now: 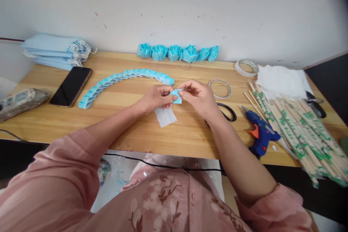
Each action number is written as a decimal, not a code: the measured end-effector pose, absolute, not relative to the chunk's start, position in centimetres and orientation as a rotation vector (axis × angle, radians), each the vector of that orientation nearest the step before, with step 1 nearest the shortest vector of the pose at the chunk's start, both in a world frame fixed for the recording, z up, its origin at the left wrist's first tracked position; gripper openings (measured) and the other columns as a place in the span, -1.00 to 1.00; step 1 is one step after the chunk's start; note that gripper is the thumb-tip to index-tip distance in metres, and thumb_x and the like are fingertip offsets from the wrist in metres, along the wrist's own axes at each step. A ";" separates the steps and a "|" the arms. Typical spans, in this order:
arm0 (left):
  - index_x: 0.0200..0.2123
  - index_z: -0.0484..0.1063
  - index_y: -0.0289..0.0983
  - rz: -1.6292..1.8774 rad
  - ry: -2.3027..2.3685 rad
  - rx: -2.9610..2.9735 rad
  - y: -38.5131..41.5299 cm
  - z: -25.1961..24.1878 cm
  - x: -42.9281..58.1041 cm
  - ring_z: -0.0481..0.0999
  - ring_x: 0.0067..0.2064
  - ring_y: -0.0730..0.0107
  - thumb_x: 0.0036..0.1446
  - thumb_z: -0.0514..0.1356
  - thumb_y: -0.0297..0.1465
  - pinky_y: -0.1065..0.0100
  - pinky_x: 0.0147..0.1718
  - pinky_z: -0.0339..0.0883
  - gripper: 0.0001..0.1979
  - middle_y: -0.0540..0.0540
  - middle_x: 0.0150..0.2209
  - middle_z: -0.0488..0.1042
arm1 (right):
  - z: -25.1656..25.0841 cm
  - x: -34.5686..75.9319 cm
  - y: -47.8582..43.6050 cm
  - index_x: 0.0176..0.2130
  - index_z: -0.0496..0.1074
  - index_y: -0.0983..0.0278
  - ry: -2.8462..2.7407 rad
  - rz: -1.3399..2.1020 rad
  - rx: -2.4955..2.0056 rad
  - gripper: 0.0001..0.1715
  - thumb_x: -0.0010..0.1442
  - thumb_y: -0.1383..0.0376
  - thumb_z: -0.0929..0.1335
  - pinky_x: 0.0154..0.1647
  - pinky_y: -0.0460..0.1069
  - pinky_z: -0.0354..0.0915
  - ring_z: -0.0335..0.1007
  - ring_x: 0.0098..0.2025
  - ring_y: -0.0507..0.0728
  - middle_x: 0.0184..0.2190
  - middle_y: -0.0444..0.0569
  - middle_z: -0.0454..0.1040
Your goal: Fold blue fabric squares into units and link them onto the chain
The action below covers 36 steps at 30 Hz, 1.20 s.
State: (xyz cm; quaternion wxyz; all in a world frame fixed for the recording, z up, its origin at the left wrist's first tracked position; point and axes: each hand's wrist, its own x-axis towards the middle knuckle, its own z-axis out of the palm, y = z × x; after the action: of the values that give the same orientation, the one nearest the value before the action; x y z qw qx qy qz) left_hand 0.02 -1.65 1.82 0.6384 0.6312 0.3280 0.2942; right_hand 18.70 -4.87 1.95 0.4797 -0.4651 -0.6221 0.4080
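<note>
Between my two hands is a small folded piece of light blue fabric (177, 97), held just above the table. My left hand (157, 98) pinches its left side with thumb and fingers. On the other side, my right hand (197, 96) grips the upper right edge between thumb and forefinger. A white square piece (165, 117) lies on the wood below my left hand. Behind the hands curves a row of overlapping folded blue pieces (119, 77). Black-handled scissors (230, 111) lie partly hidden under my right wrist.
Several blue fabric flowers (174, 53) line the wall. At left are stacked blue masks (54, 49), a phone (71, 86) and a power strip (21, 102). At right are tape rolls (220, 88), a blue glue gun (259, 130), wrapped chopsticks (299, 130) and white sheets (282, 79).
</note>
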 end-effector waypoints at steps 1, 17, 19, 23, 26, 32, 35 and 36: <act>-0.53 0.34 -0.31 0.679 0.748 1.429 -1.7 1.9 0.0 0.34 -0.61 0.62 -0.01 0.40 -0.22 0.54 -0.62 0.21 -0.64 0.05 -0.63 0.40 | 1.9 18.8 -4.9 -0.29 0.56 0.20 -1.531 0.996 -1.124 -0.88 0.12 0.24 0.44 -0.26 0.01 0.36 0.43 -0.36 0.05 -0.39 -0.13 0.56; -0.56 0.28 -0.29 0.678 0.779 1.502 -1.5 1.8 -0.1 0.29 -0.63 0.65 0.04 0.35 -0.26 0.56 -0.62 0.17 -0.66 0.07 -0.65 0.37 | 2.7 19.5 -4.9 -0.15 0.61 0.18 -1.519 0.971 -1.139 -0.62 0.20 -0.02 0.41 -0.10 0.01 0.42 0.52 -0.20 0.09 -0.26 -0.09 0.62; -0.56 0.27 -0.28 0.666 0.773 1.548 -1.5 1.7 -0.1 0.27 -0.63 0.65 0.06 0.34 -0.26 0.56 -0.62 0.17 -0.65 0.07 -0.65 0.35 | 2.5 19.4 -4.8 -0.17 0.60 0.20 -1.541 0.986 -1.160 -0.60 0.14 -0.02 0.45 -0.20 -0.02 0.39 0.48 -0.28 0.07 -0.31 -0.10 0.60; -0.56 0.26 -0.28 0.651 0.761 1.650 -1.6 1.4 -0.1 0.24 -0.62 0.65 0.09 0.30 -0.27 0.56 -0.61 0.14 -0.67 0.08 -0.65 0.30 | 2.0 19.2 -4.7 -0.31 0.56 0.24 -1.581 1.028 -1.193 -0.71 0.09 0.08 0.48 -0.39 -0.06 0.26 0.32 -0.44 0.00 -0.47 -0.15 0.50; -0.55 0.27 -0.29 0.648 0.769 1.707 -1.8 1.6 -0.1 0.22 -0.61 0.65 0.10 0.26 -0.31 0.56 -0.62 0.09 -0.71 0.10 -0.65 0.27 | 1.8 19.1 -4.7 -0.40 0.51 0.25 -1.551 1.056 -1.172 -0.77 0.08 0.12 0.46 -0.41 -0.07 0.22 0.27 -0.47 -0.01 -0.50 -0.17 0.46; -0.54 0.29 -0.29 0.652 0.751 1.711 -1.7 1.9 -0.1 0.21 -0.61 0.65 0.08 0.24 -0.33 0.56 -0.62 0.09 -0.75 0.10 -0.64 0.28 | 1.9 19.0 -4.7 -0.40 0.49 0.25 -1.562 1.008 -1.179 -0.78 0.12 0.14 0.43 -0.39 -0.06 0.21 0.25 -0.46 -0.01 -0.50 -0.17 0.45; -0.52 0.32 -0.29 0.649 0.744 1.669 -1.6 1.8 -0.1 0.23 -0.62 0.65 0.08 0.27 -0.30 0.56 -0.62 0.13 -0.75 0.09 -0.64 0.31 | 2.0 18.9 -4.9 -0.37 0.50 0.25 -1.633 0.886 -1.191 -0.82 0.15 0.17 0.42 -0.38 -0.06 0.24 0.29 -0.46 0.00 -0.50 -0.17 0.47; -0.51 0.33 -0.29 0.649 0.740 1.650 -1.6 1.8 -0.1 0.24 -0.62 0.65 0.07 0.28 -0.29 0.56 -0.62 0.15 -0.74 0.09 -0.64 0.32 | 2.1 18.9 -4.9 -0.37 0.51 0.24 -1.657 0.835 -1.189 -0.84 0.16 0.19 0.42 -0.36 -0.06 0.26 0.32 -0.45 0.01 -0.49 -0.17 0.49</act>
State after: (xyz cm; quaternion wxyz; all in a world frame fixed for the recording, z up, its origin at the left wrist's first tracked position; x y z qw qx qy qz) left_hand -0.08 -1.60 1.83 0.5730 0.7038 0.3157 0.2769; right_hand 18.89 -4.93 2.06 0.4519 -0.4813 -0.6708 0.3380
